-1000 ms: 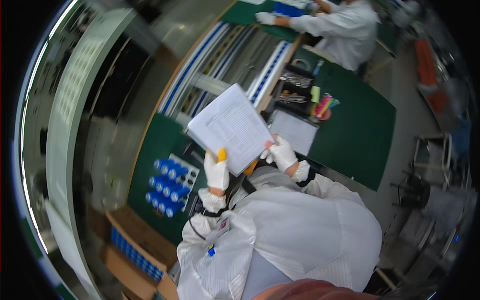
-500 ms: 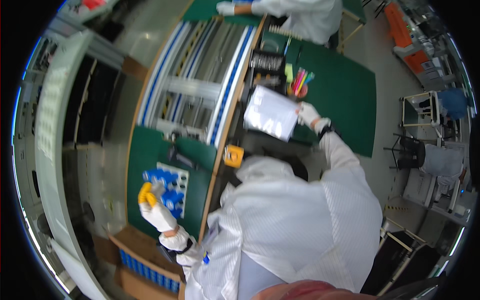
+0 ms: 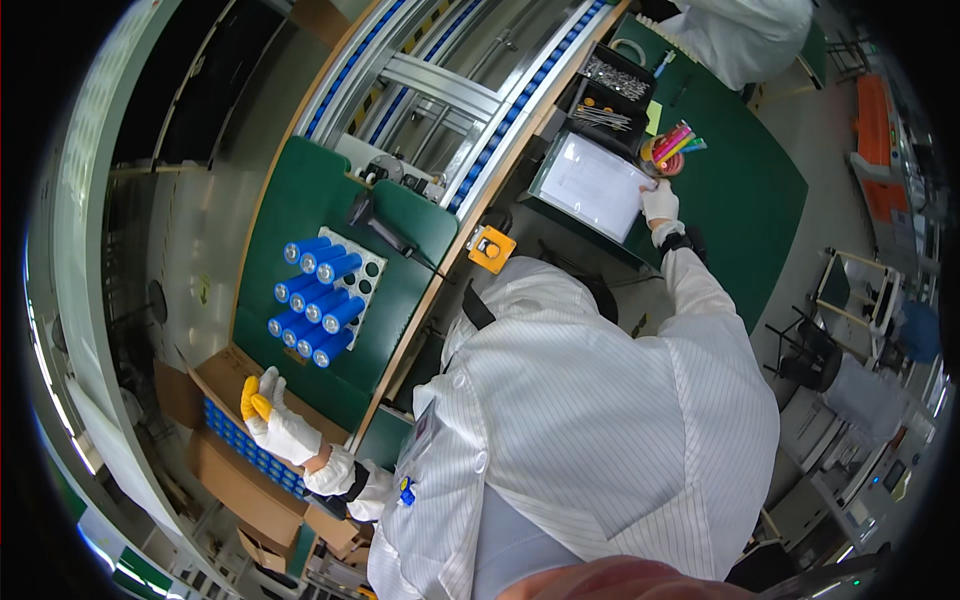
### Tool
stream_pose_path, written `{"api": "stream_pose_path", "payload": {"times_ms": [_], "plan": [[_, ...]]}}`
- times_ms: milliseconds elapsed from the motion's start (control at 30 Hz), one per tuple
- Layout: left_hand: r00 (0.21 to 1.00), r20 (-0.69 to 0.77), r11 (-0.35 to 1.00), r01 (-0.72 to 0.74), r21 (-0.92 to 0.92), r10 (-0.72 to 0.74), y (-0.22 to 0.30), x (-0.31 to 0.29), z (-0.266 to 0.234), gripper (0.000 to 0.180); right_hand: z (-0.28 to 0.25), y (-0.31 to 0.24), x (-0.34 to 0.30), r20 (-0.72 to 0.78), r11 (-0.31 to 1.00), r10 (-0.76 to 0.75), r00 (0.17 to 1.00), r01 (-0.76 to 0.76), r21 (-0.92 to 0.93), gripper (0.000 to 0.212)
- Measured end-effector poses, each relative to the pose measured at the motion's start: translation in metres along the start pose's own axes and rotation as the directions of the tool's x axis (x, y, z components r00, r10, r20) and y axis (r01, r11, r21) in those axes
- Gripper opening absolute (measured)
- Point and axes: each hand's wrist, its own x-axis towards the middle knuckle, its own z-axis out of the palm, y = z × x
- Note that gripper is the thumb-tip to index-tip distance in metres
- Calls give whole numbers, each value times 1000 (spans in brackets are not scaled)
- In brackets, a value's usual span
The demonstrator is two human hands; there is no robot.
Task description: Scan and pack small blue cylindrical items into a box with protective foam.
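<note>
My left hand [image 3: 282,425], in a white glove with yellow fingertips, hovers open and empty over a cardboard box [image 3: 245,500] holding rows of blue cylindrical cells [image 3: 240,440]. Beyond it on the green bench, several blue battery cells [image 3: 318,300] stand in a white holder [image 3: 365,275] with round holes, some of them unfilled. My right hand [image 3: 660,203], gloved in white, has its fingers closed on the edge of a white sheet in a clear sleeve [image 3: 592,183]. The sheet lies beside the black trays.
A black handheld scanner [image 3: 380,225] lies behind the cell holder. Near the bench edge is a yellow box with a round button [image 3: 491,249]. Black trays of small parts [image 3: 612,80] and a cup of markers [image 3: 668,152] flank the sheet. A roller conveyor [image 3: 450,85] runs behind; another person's sleeve [image 3: 745,40] shows far right.
My left hand has moved from the cells in the holder toward me, over the cardboard box. The sheet at my right hand now lies flatter, close to the trays. The view has shifted.
</note>
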Motion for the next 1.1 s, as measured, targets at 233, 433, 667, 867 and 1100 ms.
{"api": "stream_pose_path", "payload": {"times_ms": [233,433,667,867,1100], "plan": [[926,-356,958,206,201,-124,19,-53,-46,34,20,-20,-48,-111,952,-281,953,291,90,33],[845,-528,977,176,124,-85,-15,-133,-105,26,134,-128,-149,295,640,-758,582,576,509,15],[538,-783,939,301,-166,-311,-52,-291,-176,21,192,-235,-299,396,364,-911,117,680,636,14],[314,-843,867,397,-302,-437,-101,-391,-200,22,220,-237,-386,571,380,-821,-29,719,582,12],[424,-782,880,345,-327,-457,-106,-385,-240,25,244,-227,-429,537,312,-842,-58,760,570,10]]}}
